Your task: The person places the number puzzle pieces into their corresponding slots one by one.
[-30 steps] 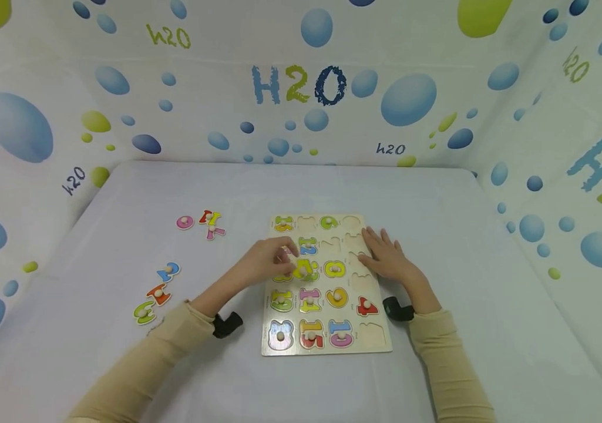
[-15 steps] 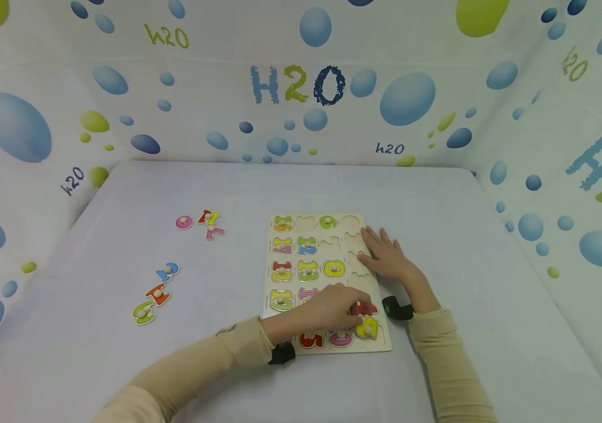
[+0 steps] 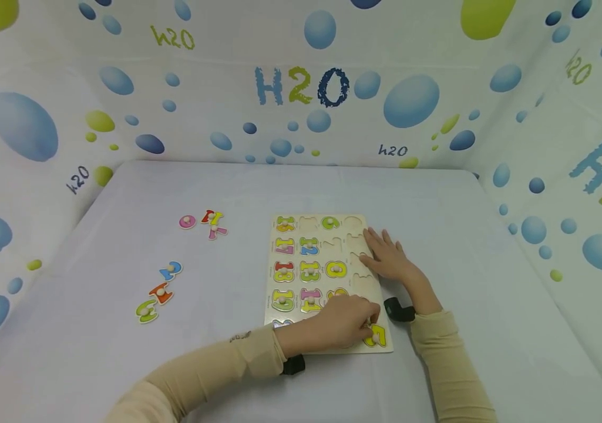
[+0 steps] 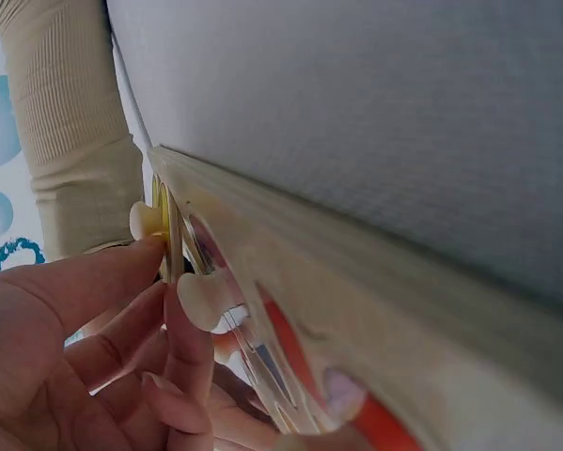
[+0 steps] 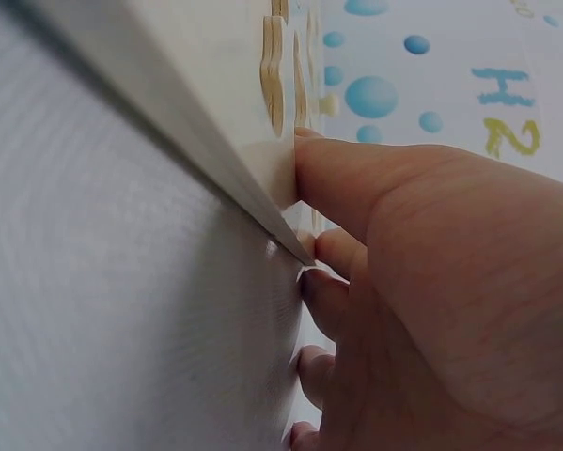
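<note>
On the table lies a wooden number puzzle board (image 3: 365, 286), its cutouts mostly filled with knobbed pieces. At its near right corner, my left hand (image 3: 340, 323) pinches a yellow number 5 puzzle piece (image 3: 379, 335) at its side, over a cutout. In the left wrist view the thumb (image 4: 102, 277) touches the edge of the yellow piece (image 4: 164, 209) just below its knob, with fingers on the other side. My right hand (image 3: 392, 258) rests along the board's right edge, fingers stretched out. In the right wrist view its thumb (image 5: 342, 174) lies on the board's top face.
To the left lie loose pieces: a blue 2 (image 3: 171, 271), a red-orange 1 (image 3: 161, 292) and a green 3 (image 3: 146, 311). Farther back are a pink ring-shaped piece (image 3: 187, 221) and a small overlapping cluster of pieces (image 3: 214, 224). A printed backdrop stands behind.
My left hand has carried the yellow 5 from above the board's middle to the near right corner, where it has come down over the cutout. The right hand has stayed in place.
</note>
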Tool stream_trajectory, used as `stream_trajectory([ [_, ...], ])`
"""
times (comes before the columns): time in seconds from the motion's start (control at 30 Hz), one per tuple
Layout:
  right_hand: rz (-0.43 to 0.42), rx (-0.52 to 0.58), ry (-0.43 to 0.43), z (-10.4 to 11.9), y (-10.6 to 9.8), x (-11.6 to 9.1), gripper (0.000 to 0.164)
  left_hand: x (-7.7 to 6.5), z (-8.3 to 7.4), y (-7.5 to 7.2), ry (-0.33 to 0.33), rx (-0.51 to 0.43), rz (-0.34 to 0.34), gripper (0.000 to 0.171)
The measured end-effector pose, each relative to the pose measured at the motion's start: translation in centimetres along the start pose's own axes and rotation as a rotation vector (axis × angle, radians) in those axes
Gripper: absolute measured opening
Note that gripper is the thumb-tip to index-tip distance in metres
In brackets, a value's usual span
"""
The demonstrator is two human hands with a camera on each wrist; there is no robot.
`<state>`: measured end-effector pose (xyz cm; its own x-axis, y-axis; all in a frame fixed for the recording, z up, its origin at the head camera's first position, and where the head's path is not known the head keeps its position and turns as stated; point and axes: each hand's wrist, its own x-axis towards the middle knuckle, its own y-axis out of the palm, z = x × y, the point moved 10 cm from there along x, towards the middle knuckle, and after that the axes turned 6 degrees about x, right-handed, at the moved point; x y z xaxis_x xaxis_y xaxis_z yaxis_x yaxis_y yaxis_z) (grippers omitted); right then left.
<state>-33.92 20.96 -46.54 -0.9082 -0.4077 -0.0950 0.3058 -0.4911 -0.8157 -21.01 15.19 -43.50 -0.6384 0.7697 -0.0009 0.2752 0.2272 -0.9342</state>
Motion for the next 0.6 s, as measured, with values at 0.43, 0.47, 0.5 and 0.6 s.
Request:
stream_trajectory([
  [0.43,-0.008,-0.006,-0.008,0.3,0.0,0.2,0.067,-0.5,-2.7,0.7,0.131,0.381,0.032,0.018],
  [0.47,-0.008,-0.005,-0.008,0.3,0.0,0.2,0.067,-0.6,-2.9,0.8,0.147,0.397,0.051,0.019],
  [0.5,-0.008,-0.004,-0.006,0.3,0.0,0.3,0.067,-0.8,-3.1,0.8,0.165,0.396,0.064,0.021],
  [0.6,-0.003,0.003,-0.004,0.5,0.1,0.3,0.067,-1.8,-2.8,0.8,0.198,0.295,0.147,0.036],
])
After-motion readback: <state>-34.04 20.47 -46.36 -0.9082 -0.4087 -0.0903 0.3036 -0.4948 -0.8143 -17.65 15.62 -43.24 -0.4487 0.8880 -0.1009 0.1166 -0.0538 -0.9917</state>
